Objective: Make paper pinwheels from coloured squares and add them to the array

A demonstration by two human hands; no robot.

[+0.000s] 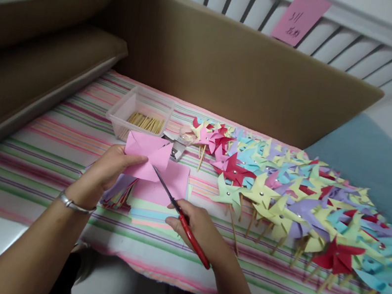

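Pinching a pink sheet between thumb and fingers of the left hand — raised above a stack of coloured paper on a striped cloth. Closed around red-handled scissors with the right hand, blades angled up to the sheet's lower right part; hard to tell whether parted. Just short of a clear plastic box of thin wooden sticks and a small grey box. Flanked on the right — well along the cloth — by massed paper pinwheels.
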